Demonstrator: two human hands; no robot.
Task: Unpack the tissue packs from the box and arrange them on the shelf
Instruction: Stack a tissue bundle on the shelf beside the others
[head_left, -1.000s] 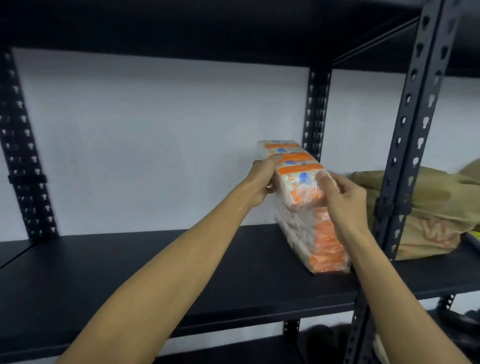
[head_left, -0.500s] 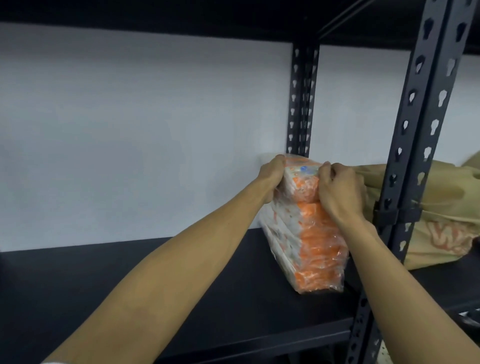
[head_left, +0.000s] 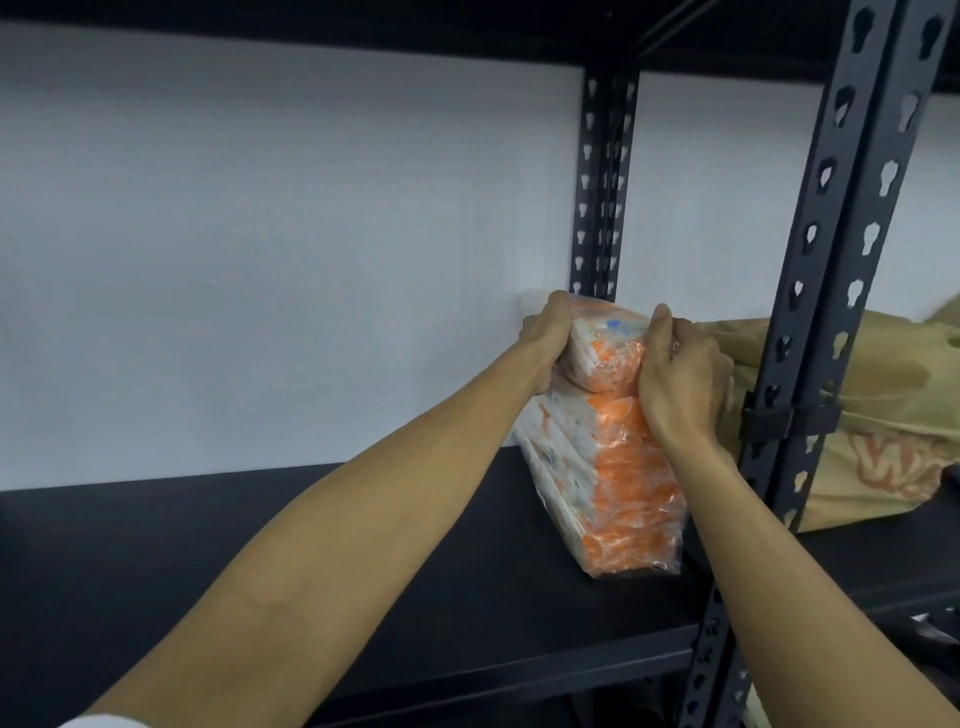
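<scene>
Left hand (head_left: 545, 340): closed on the left side of the top tissue pack (head_left: 605, 356).
Right hand (head_left: 683, 374): closed on that pack's right side.
Top tissue pack: between the hands, resting on the stack (head_left: 608, 483).
Stack: on the shelf (head_left: 363, 561), beside the front upright (head_left: 826, 291).
Long axis: runs away toward the wall (head_left: 285, 260); both hands about equally near.
Beyond upright: tan bag (head_left: 883, 415).
</scene>
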